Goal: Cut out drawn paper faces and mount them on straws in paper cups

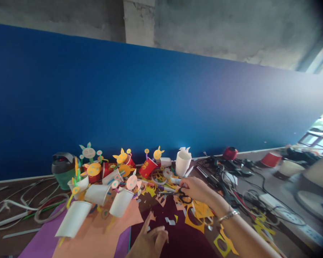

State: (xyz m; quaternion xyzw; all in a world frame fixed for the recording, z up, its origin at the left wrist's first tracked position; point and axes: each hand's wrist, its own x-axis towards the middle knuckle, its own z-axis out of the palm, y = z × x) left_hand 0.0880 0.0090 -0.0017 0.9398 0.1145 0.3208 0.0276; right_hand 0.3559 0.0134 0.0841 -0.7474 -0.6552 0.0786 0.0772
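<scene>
My left hand (150, 239) is at the bottom centre over dark maroon paper (174, 234), its index finger stretched out and the other fingers loosely bent, with nothing visible in it. Small paper scraps (170, 221) lie just beyond it. Farther forward and to the right, my right hand (192, 187) has its fingers curled at the black handles of a pair of scissors (185, 198). The blades point left over cut paper. How firmly the fingers grip is partly hidden. A roll of clear tape (167, 173) and a white cup (183, 163) stand beyond this hand.
White paper cups (73, 219) and red cups (147, 167) with paper animal faces crowd the left and centre. Orange paper (97, 233) lies beneath several. Tangled cables and a power strip (282, 211) spread at right. A blue partition (150, 104) borders the table's back.
</scene>
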